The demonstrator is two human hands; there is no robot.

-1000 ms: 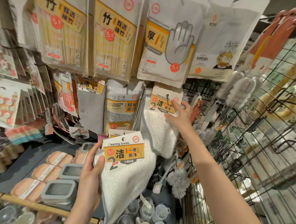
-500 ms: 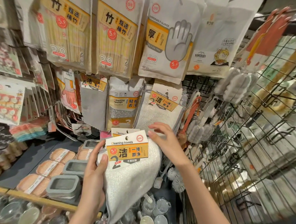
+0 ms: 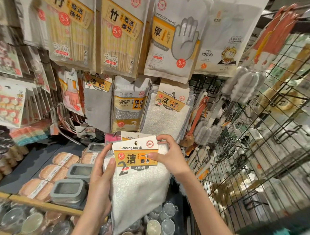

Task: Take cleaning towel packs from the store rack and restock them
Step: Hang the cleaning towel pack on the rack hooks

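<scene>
Towel pack [image 3: 139,181] between both hands [image 3: 134,163]

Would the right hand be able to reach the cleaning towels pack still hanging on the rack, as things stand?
Probably not yet: the right hand pinches the held pack. The hanging pack is unobstructed just above.

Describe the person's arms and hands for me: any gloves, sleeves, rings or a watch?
Both are bare. The left hand and right hand wear no gloves, and no rings show on the visible fingers. Both forearms are uncovered down to the bottom edge of the picture, with no sleeve, watch or wristband in view. The nails look short and unpainted.
</scene>
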